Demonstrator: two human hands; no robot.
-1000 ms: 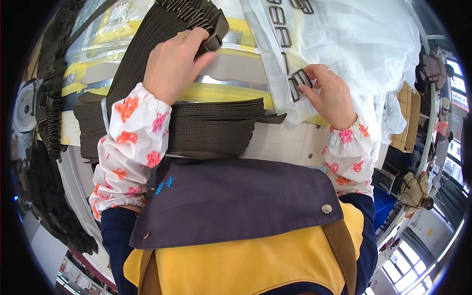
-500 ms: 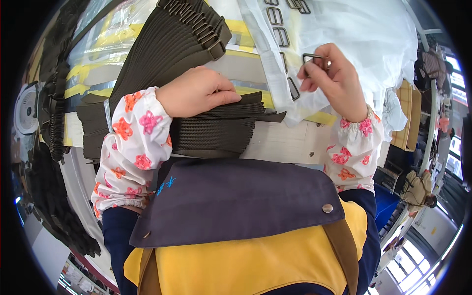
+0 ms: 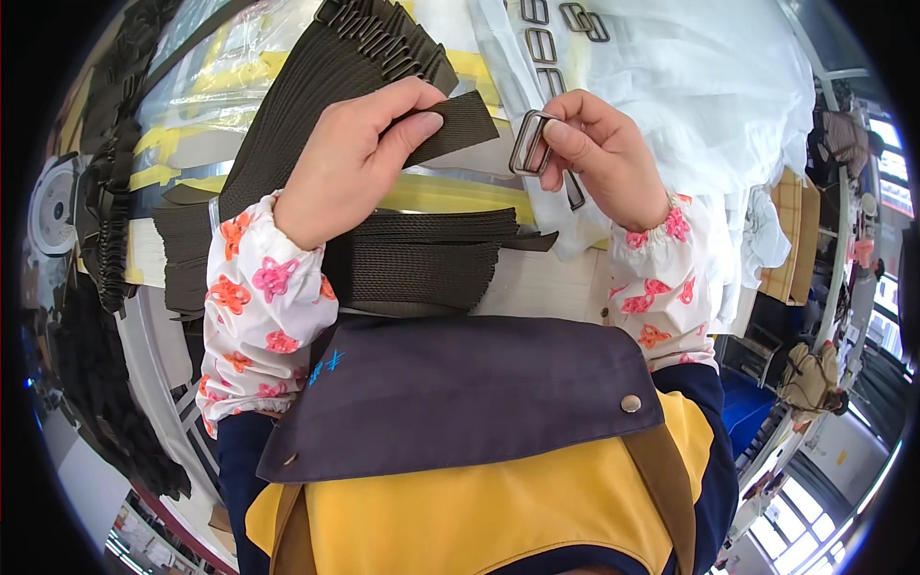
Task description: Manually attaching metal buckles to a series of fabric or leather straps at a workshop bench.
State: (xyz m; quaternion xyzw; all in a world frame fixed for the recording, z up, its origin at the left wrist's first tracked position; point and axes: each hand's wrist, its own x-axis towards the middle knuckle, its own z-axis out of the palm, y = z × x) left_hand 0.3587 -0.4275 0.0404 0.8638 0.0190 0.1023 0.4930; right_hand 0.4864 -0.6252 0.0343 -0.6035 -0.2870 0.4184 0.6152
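Between thumb and fingers, my left hand [image 3: 359, 153] pinches a dark olive webbing strap [image 3: 462, 129], its cut end pointing right. My right hand [image 3: 604, 149] grips a metal slide buckle [image 3: 529, 144] by its right side. The buckle is tilted and a small gap parts it from the strap's end. Below my left hand lies a thick stack of webbing straps [image 3: 417, 264] with cut ends to the right. Beyond it fans a bundle of straps [image 3: 297, 115] with a row of metal buckles [image 3: 398, 53] along its end.
More slide buckles [image 3: 540, 43] stand in a line on white plastic sheeting [image 3: 690, 86], with a few loose ones [image 3: 586, 21] to their right. Yellow tape [image 3: 479, 190] crosses the work surface. Further dark straps [image 3: 105, 211] hang at the left, near a white fan [image 3: 53, 206].
My left hand has lifted one strap end off the stack and moved up. My right hand has brought the buckle left, close to that end.
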